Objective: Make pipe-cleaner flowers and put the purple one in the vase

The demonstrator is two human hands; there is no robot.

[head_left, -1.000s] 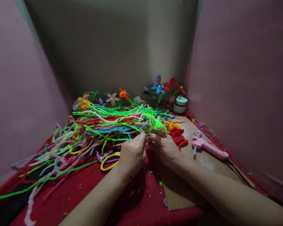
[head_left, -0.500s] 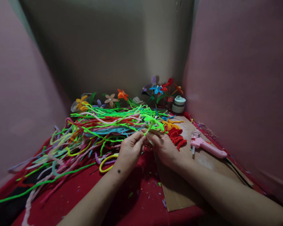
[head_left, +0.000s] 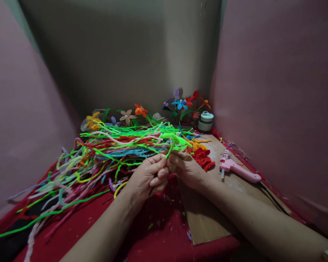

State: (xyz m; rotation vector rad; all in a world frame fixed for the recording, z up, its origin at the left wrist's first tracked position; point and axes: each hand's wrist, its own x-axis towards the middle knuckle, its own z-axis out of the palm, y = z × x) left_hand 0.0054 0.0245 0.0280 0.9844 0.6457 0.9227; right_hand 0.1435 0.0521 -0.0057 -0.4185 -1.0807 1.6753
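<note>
My left hand [head_left: 150, 175] and my right hand [head_left: 186, 165] meet over the front of the table. Between their pinched fingertips is the stem of a bright green fuzzy flower shape [head_left: 171, 139], its petals spreading above the fingers. Both hands are closed on that stem. A thin dark tip shows below my left hand's fingers. Right behind the hands lies a large heap of colourful pipe cleaners [head_left: 120, 143]. Red fuzzy pieces [head_left: 203, 158] are just beyond my right hand, next to orange ones [head_left: 198, 145].
A pink glue gun [head_left: 239, 169] with a black cord rests on a brown board [head_left: 205, 218] at the right. A lidded jar [head_left: 206, 121] and finished fuzzy flowers [head_left: 180, 104] stand at the back. Yellow scissor handles [head_left: 120, 188] lie beside my left wrist.
The green flower shape has tilted and turned between my fingers. My left hand has rolled, showing more curled fingers, and covers more of the yellow handles.
</note>
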